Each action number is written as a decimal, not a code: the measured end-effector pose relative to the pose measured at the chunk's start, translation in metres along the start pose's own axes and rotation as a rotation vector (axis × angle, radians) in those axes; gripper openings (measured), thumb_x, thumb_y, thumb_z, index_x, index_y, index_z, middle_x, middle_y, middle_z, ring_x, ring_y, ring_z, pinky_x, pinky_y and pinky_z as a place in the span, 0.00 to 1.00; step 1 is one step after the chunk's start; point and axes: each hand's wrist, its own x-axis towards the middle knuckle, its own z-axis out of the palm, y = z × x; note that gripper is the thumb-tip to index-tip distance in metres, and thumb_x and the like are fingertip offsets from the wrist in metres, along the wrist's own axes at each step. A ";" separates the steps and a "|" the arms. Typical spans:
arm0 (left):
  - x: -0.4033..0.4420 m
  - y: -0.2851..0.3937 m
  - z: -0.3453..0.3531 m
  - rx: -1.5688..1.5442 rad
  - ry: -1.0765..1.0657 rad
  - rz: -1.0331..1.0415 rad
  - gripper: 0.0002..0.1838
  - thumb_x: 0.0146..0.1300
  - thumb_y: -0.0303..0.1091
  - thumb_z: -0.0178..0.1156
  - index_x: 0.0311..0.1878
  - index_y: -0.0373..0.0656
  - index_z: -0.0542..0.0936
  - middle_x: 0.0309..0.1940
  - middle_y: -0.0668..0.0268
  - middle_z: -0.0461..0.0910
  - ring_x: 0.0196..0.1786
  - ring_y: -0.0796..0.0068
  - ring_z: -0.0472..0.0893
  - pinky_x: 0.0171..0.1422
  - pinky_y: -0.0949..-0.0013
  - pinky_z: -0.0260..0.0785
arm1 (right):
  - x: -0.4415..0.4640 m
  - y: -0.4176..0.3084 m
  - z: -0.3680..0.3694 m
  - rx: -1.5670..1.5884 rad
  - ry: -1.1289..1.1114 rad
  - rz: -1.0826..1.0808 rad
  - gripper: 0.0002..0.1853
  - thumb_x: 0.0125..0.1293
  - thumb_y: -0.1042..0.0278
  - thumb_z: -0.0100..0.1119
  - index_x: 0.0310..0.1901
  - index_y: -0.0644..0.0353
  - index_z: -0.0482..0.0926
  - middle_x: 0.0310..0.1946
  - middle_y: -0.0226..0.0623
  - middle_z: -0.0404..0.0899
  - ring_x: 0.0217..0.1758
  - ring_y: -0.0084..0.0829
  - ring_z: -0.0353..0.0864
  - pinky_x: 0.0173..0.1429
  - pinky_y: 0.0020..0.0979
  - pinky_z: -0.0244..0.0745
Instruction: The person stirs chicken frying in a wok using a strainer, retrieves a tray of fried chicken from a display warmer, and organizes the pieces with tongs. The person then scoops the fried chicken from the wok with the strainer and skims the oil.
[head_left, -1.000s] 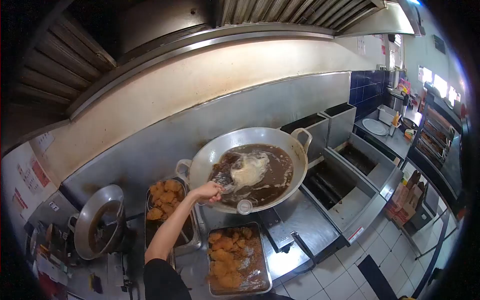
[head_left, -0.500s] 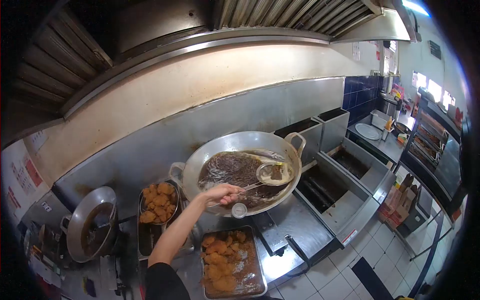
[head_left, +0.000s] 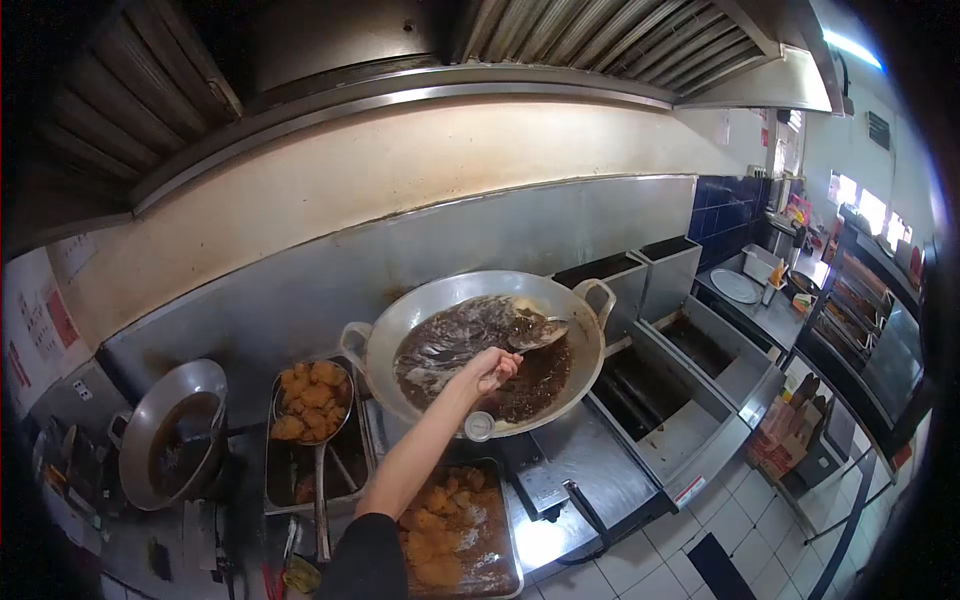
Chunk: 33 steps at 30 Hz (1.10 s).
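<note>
My left hand (head_left: 492, 369) is closed round the handle of a round skimmer (head_left: 540, 334), reaching over a large two-handled wok (head_left: 375, 345). The skimmer's head is tilted at the right side of the dark, bubbling oil (head_left: 440, 345). A little pale foam shows near its far edge. Just below the hand, a small round lidded or dial-like piece (head_left: 480, 426) sits at the wok's near rim. My right hand is out of view.
Fried pieces fill a long-handled strainer (head_left: 312, 400) over a metal pan at left. A tray (head_left: 512, 540) of fried pieces and crumbs lies below my forearm. A second wok (head_left: 150, 440) with oil stands far left; fryer wells (head_left: 655, 400) are at right.
My left hand has moved slightly right and up with the skimmer, whose head has gone from lying flat in pale foam to tilted. The foam patch looks smaller. The view has shifted slightly.
</note>
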 end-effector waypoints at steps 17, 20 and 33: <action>-0.026 0.091 -0.100 -0.080 0.111 0.358 0.06 0.59 0.17 0.37 0.33 0.33 0.65 0.22 0.66 0.65 0.15 0.85 0.59 0.14 0.82 0.55 | -0.003 -0.003 0.009 0.007 -0.037 -0.020 0.27 0.63 0.44 0.49 0.58 0.52 0.65 0.56 0.47 0.68 0.58 0.46 0.68 0.58 0.47 0.63; -0.063 0.089 -0.105 0.035 0.182 0.438 0.06 0.62 0.18 0.37 0.33 0.33 0.65 0.23 0.66 0.66 0.16 0.86 0.60 0.15 0.82 0.54 | -0.003 -0.003 0.011 -0.001 -0.048 -0.023 0.28 0.63 0.44 0.48 0.60 0.51 0.64 0.57 0.47 0.67 0.59 0.47 0.67 0.59 0.48 0.63; -0.283 -0.002 -0.075 0.570 0.439 0.521 0.17 0.73 0.36 0.44 0.59 0.39 0.69 0.23 0.73 0.65 0.18 0.89 0.59 0.17 0.84 0.48 | 0.002 0.001 0.017 -0.067 -0.112 -0.026 0.32 0.64 0.42 0.46 0.66 0.48 0.60 0.63 0.48 0.64 0.65 0.49 0.64 0.64 0.51 0.60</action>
